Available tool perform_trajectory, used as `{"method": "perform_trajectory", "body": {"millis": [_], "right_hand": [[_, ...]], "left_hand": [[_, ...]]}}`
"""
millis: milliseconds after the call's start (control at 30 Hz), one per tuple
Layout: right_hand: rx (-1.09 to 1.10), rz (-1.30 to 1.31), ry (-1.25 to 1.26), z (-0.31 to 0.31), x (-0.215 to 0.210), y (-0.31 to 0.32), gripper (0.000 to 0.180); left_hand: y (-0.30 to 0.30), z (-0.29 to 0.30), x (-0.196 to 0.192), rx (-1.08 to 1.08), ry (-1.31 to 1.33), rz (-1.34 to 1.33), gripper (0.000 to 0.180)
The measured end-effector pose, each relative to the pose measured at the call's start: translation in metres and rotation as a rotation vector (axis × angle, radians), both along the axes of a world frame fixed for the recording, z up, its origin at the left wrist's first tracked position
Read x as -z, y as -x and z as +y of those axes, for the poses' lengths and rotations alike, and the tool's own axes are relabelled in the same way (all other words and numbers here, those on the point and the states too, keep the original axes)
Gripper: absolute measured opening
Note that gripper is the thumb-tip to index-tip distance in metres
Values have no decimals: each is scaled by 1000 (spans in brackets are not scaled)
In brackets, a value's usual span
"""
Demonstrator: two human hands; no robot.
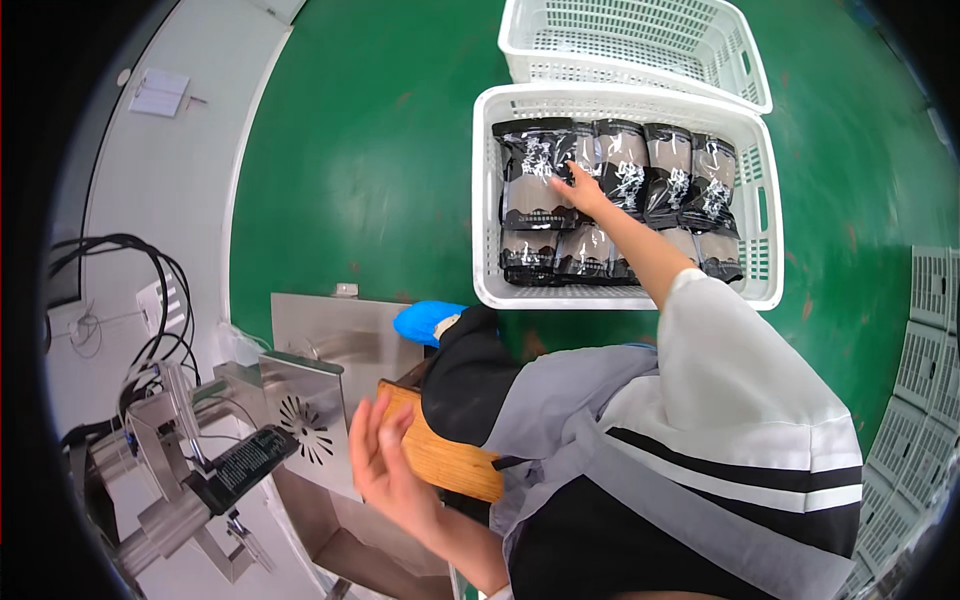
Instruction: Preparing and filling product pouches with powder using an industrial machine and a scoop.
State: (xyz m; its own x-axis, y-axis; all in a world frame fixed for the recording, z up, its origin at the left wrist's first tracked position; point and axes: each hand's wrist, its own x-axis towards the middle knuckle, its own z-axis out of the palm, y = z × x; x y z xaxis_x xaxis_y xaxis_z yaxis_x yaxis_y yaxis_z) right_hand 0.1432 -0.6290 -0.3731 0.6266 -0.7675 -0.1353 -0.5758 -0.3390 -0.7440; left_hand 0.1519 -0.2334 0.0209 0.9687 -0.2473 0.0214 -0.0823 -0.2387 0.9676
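My right hand (582, 192) reaches into a white plastic crate (488, 200). Its fingers are spread at the right edge of a black-and-clear film packet (537, 195) with pale contents, lying on top at the left. They seem to touch it without closing around it. Several similar packets (668, 170) fill the crate in rows. My left hand (390, 470) hovers beside the steel machine, fingers loosely bent and apart, with nothing in it. Close to it, a black printed film sleeve (245, 470) sits on the machine's metal tube (165, 530).
Another white crate (640, 60) stands behind the filled one on the green floor (350, 150). A wooden seat (450, 455) and a steel bin (360, 545) are near my left arm. Black cables (160, 290) hang at the left; stacked white crates (915, 370) line the right.
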Motion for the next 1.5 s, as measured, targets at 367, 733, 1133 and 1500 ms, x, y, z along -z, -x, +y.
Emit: {"method": "perform_trajectory", "body": {"millis": [367,733,1133,1500], "right_hand": [[41,151,-616,55,-30,-32,97],[-114,192,-945,91,-36,-3,90],[-733,493,592,75,-3,-15,62],[-846,-33,434,101,-96,-58,31]], "left_hand": [[68,142,7,-497,-119,66,32],[116,193,11,-676,-162,35,31],[261,308,57,-1369,-593,142,36],[432,311,119,-1552,-1409,565,63]]}}
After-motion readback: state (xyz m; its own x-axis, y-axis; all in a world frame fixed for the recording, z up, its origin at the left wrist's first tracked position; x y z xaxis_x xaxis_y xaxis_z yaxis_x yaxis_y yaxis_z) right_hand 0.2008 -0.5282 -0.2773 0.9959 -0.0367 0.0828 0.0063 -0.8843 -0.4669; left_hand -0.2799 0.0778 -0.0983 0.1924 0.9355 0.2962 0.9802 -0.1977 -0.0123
